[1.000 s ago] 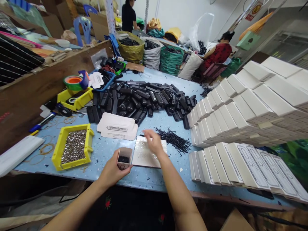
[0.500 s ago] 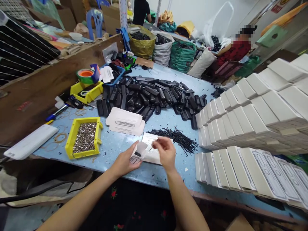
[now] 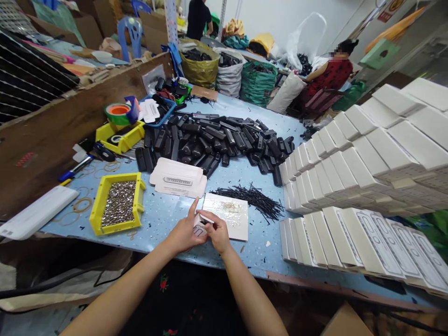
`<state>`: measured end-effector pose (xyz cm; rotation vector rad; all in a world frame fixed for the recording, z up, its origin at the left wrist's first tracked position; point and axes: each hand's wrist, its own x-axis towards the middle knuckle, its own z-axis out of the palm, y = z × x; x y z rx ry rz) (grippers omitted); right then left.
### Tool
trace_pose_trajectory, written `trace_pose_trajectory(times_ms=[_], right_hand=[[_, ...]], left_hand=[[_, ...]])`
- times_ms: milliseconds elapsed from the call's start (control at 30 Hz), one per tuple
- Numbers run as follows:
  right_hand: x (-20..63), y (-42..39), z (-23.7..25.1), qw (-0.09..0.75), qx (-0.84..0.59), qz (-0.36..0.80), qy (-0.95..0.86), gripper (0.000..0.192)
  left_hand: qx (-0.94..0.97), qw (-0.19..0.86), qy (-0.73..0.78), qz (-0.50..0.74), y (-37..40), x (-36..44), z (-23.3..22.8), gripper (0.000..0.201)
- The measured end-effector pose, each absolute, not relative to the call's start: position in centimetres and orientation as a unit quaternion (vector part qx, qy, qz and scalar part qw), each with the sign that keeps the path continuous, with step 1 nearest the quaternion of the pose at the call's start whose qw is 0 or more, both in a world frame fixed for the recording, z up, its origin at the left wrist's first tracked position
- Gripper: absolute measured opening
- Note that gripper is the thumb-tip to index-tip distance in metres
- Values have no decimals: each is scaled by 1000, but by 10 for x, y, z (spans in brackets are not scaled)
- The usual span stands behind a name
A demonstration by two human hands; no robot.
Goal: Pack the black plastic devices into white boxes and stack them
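A: Both your hands are on the small white box (image 3: 200, 227), near edge of the tabletop (image 3: 168, 210), about mid-way along. Left hand (image 3: 185, 232) cups it from the side, thumb up. Right hand (image 3: 217, 232) pinches the open flap w/ fingertips.

B: What's inside?

A: Can't tell, your fingers cover the opening. Watch that flap: thin card, so if you press off-line it'll prob crease instead of tucking.

B: Other risks?

A: The box sits on the corner of the white sheet (image 3: 227, 215). Push sideways and the sheet could slide into the black ties (image 3: 255, 198) just behind it, and loose ties scatter fast. Your right forearm hangs over the near edge too; swing it out and you may clip the flat white boxes (image 3: 350, 242) lined up at the right end, which lean on each other and might topple like dominoes.

B: Left side?

A: The yellow tray (image 3: 117, 203) of small metal bits is near your left elbow's path. Bump it and they spill across the tabletop.
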<state>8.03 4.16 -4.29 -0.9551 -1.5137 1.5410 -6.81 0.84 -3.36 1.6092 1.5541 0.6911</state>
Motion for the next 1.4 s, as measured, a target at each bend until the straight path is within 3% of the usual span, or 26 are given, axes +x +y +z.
trace_pose_trajectory(times_ms=[100,200,333,400,467,567,633,733,833,1033,1133,1267,1400], right_hand=[[83,43,-40,373,-368,589,-615,47],[87,48,-43,373,-399,627,-555,53],[87,50,-54,380,-434,684,-447,62],[84,47,-55,387,-417,668,-479,54],[81,43,-51,394,-387,619,-558,47],[79,39,-41,389,-359,555,-642,42],[78,37,-36,384,-372,555,-637,40],[76,35,-37,387,-398,555,-620,41],[76,34,-44,404,-381,454,-697,40],[92,39,-46,298,-290,248,-875,46],[100,44,-36,293,-235,195,-906,48],[101,45,-26,277,-205,157,-925,46],[94,30,-38,287,-329,181,-881,42]], left_hand=[[636,385,625,239,12,-65,-30,100],[646,361,600,303,8,-67,-40,97],[675,256,565,399,-2,-72,-60,53],[686,253,567,379,-3,-74,-63,37],[675,282,575,368,-1,-75,-60,48],[648,340,575,367,5,-74,-51,91],[643,361,580,347,6,-73,-46,104],[640,344,612,312,8,-75,-44,105],[644,341,621,289,12,-78,-45,102],[647,341,607,312,8,-74,-38,88],[644,334,607,325,1,-71,-33,84],[660,325,596,322,-3,-70,-33,89],[674,314,599,298,-3,-68,-34,87]])
